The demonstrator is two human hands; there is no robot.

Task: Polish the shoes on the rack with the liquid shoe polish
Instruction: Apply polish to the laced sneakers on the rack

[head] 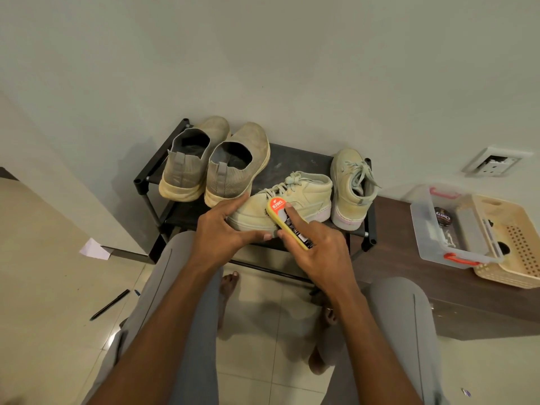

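1. Rack (146, 182): black, low, against the wall; four shoes on top.
2. Two grey-tan slip-ons (233, 168) at left, heels toward camera.
3. Two pale lace-up sneakers: one (295, 200) on its side at front, one (350, 188) upright at right.
4. Left hand (222, 229) grips the front sneaker's toe.
5. Right hand (318, 247) curls round one yellow polish applicator (287, 220), pressed to the sneaker's side.
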